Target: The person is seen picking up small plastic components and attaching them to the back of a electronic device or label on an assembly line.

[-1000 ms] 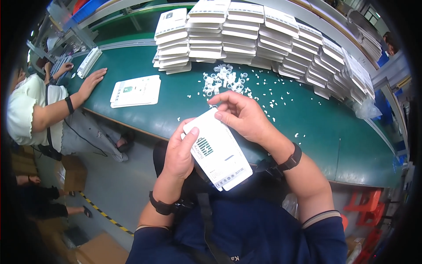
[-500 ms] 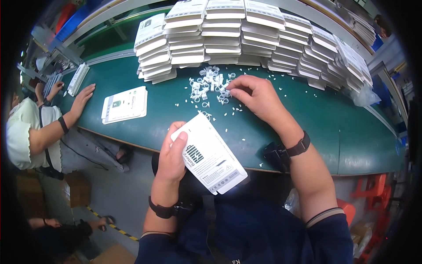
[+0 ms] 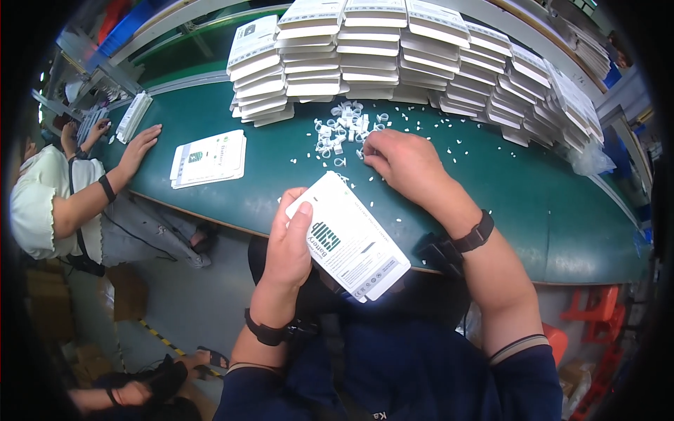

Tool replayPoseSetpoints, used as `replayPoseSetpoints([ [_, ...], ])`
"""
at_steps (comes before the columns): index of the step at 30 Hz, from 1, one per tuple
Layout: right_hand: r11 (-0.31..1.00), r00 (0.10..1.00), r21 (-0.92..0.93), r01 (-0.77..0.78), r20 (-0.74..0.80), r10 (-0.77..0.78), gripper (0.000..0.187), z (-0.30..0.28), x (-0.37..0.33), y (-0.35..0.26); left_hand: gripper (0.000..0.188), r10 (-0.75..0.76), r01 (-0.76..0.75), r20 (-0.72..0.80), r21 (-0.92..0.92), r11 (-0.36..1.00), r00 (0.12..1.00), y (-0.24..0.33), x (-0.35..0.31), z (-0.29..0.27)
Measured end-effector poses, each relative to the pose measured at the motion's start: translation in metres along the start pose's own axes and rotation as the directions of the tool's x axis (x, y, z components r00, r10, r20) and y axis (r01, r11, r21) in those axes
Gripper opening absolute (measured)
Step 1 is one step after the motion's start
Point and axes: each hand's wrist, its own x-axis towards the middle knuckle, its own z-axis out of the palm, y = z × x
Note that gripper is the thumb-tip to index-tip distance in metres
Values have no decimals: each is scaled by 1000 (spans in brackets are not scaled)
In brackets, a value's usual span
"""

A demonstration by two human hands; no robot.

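Observation:
My left hand (image 3: 289,238) grips a flat white battery box (image 3: 351,238) by its upper left side, thumb on the printed face. The box is tilted, in front of the table edge. At the right side of a pile of small white plastic rings (image 3: 340,126), my right hand (image 3: 406,165) has its thumb and forefinger drawn together. A white ring piece shows by these fingertips, but whether anything is pinched is hidden. Tiny white bits lie scattered around the pile on the green table (image 3: 484,203).
Several stacks of white boxes (image 3: 365,63) line the back of the table. More flat boxes (image 3: 208,160) lie to the left. A co-worker's arm (image 3: 112,184) rests at the far left edge. A clear plastic bag (image 3: 592,160) sits at the right.
My right hand has drawn slightly nearer, its fingertips lower beside the rings. The box stays in my left hand. The whole view has shifted a little.

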Motion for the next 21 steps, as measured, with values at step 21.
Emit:
replayPoseSetpoints([
  [21, 933, 845, 51, 356, -443, -298, 6, 17, -4, -32, 23, 11, -9, -17, 71, 997, 1000, -7, 7, 11],
])
